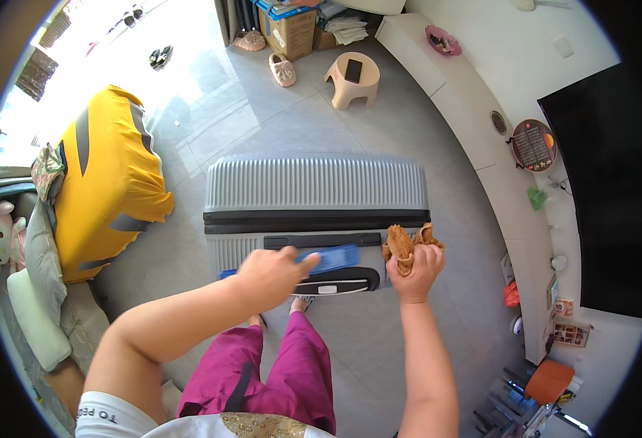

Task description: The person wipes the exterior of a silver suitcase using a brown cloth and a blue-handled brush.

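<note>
A silver-grey ribbed suitcase (316, 182) stands in front of me, a black band and a black handle across its near part. My right hand (417, 274) is closed around a crumpled brown cloth (400, 248) at the suitcase's right corner. Above the handle area, my left hand (270, 277) is closed on a blue, flat, partly see-through tool (332, 258). Its broad end sticks out to the right of my fingers, and a bit of blue shows left of the hand. My palm hides the rest, so its exact kind is unclear.
At left, a yellow cloth with grey stripes (109, 190) covers a bulky shape beside a sofa (83, 314). A beige stool (354, 77) with a phone, a pink slipper (282, 70) and a cardboard box (289, 35) stand beyond. A long white cabinet (474, 131) curves along the right.
</note>
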